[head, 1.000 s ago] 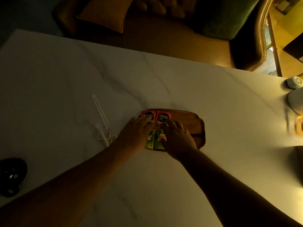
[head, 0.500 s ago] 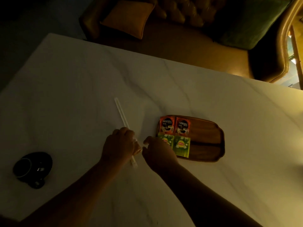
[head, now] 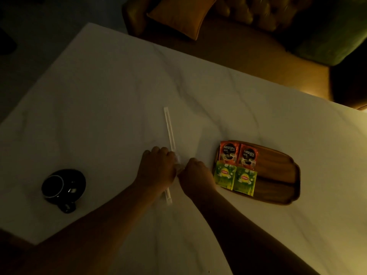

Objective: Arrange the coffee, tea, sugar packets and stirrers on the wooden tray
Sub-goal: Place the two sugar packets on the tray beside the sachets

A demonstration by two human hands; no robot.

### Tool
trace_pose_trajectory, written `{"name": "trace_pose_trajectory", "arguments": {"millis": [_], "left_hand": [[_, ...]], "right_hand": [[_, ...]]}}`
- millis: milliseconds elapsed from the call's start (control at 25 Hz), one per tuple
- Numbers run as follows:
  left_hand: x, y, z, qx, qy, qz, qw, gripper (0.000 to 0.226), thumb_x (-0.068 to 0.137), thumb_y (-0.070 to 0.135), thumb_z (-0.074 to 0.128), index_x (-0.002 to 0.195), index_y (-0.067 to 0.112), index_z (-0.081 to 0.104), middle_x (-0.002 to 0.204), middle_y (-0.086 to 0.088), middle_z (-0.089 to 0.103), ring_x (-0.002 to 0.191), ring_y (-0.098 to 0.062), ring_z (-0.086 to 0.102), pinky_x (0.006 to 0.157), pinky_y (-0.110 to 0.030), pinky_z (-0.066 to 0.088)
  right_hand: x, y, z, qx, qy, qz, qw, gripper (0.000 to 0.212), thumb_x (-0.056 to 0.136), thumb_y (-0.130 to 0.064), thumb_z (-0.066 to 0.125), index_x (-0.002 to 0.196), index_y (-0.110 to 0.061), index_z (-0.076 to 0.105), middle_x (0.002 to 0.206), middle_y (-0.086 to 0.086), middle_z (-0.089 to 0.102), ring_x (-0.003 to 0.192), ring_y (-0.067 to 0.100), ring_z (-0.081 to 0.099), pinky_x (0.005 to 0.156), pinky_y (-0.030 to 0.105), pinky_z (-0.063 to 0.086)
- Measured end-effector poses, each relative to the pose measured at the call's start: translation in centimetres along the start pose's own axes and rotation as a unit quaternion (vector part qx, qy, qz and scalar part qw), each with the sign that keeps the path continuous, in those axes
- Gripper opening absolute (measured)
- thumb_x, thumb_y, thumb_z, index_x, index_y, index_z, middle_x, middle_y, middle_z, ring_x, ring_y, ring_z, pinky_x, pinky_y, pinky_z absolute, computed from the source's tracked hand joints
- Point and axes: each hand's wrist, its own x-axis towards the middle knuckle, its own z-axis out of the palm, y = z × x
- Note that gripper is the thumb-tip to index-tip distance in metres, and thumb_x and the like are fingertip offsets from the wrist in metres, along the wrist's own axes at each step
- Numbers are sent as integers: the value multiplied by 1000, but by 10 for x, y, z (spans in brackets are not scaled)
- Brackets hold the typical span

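Note:
The wooden tray (head: 278,171) lies on the white marble table. Two red coffee packets (head: 238,154) sit side by side at its left end, with two green tea packets (head: 235,178) just below them. Left of the tray, long wrapped stirrers (head: 169,128) lie on the table. My left hand (head: 156,169) is closed over their lower part. My right hand (head: 195,176) is closed beside it, pinching something small and pale (head: 179,167) between the two hands. What that item is stays hidden by the fingers.
A black cup on a black saucer (head: 63,188) stands at the left on the table. A leather sofa with an orange cushion (head: 182,14) runs along the table's far edge. The tray's right half holds nothing.
Both hands have left the packets on the tray and moved left to the stirrers. The view has shifted left, so the cup now shows fully.

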Motion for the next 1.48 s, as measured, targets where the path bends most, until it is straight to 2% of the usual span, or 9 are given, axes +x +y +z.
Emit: {"name": "trace_pose_trajectory", "arguments": {"millis": [120, 200, 280, 360, 520, 680, 920, 1240, 1480], "left_hand": [[1, 1, -1, 11, 5, -13, 1000, 26, 88, 38, 53, 94, 16, 65, 92, -6, 66, 89, -29, 58, 75, -38, 42], [2, 3, -2, -89, 15, -31, 995, 28, 91, 43, 53, 90, 18, 67, 83, -1, 66, 80, -22, 60, 69, -35, 46], [3, 14, -7, -288, -11, -77, 955, 27, 91, 49, 56, 90, 25, 68, 77, 8, 66, 72, -11, 61, 63, -28, 49], [6, 34, -12, -427, -46, -109, 896, 15, 86, 45, 63, 93, 32, 68, 79, 15, 66, 73, -5, 62, 62, -22, 47], [10, 88, -16, -588, -143, -153, 781, 5, 86, 27, 66, 88, 31, 69, 85, 4, 74, 81, -21, 71, 63, -31, 56], [16, 131, -16, -596, -173, -131, 773, 11, 88, 23, 66, 85, 32, 71, 85, 5, 76, 81, -17, 70, 63, -30, 55], [28, 165, -14, -583, -187, -121, 782, 9, 89, 27, 65, 87, 34, 69, 91, 7, 74, 81, -10, 71, 60, -25, 54], [33, 177, -9, -586, -187, -119, 779, 7, 88, 31, 66, 92, 32, 71, 88, 9, 76, 78, -2, 72, 69, -28, 53], [33, 187, -18, -606, -236, -109, 752, 9, 94, 27, 60, 101, 31, 65, 103, -5, 72, 77, -17, 75, 59, -28, 57]], "right_hand": [[-6, 0, -8, 88, 12, 19, 996, 17, 91, -33, 63, 96, -18, 56, 86, 4, 67, 77, 21, 66, 65, 38, 59], [-12, 6, -21, 208, 25, 54, 976, 22, 91, -38, 66, 103, -23, 56, 78, -2, 69, 63, 11, 67, 52, 28, 58], [-18, 22, -38, 307, 33, 73, 948, 29, 89, -32, 70, 114, -27, 56, 72, -5, 71, 56, 3, 67, 40, 15, 47], [-23, 47, -58, 372, 39, 81, 924, 31, 87, -20, 72, 116, -24, 61, 73, -6, 72, 62, -1, 69, 45, 12, 47], [-33, 102, -88, 508, 33, 138, 849, 18, 80, -17, 79, 96, -20, 71, 79, -1, 78, 69, 12, 74, 51, 18, 54], [-37, 159, -110, 525, 68, 198, 825, 33, 70, -20, 89, 96, -13, 70, 82, 2, 79, 71, 19, 77, 57, 32, 61], [-13, 212, -136, 445, 114, 187, 868, 26, 71, -24, 86, 90, -21, 70, 82, -1, 77, 74, 18, 75, 59, 37, 63], [6, 209, -139, 403, 112, 163, 893, 25, 71, -30, 87, 84, -33, 65, 76, -11, 74, 64, 3, 72, 47, 18, 53], [-24, 205, -148, 257, 142, 121, 948, 23, 89, -26, 64, 111, -34, 63, 85, -22, 62, 69, -3, 65, 49, 13, 48]]}}
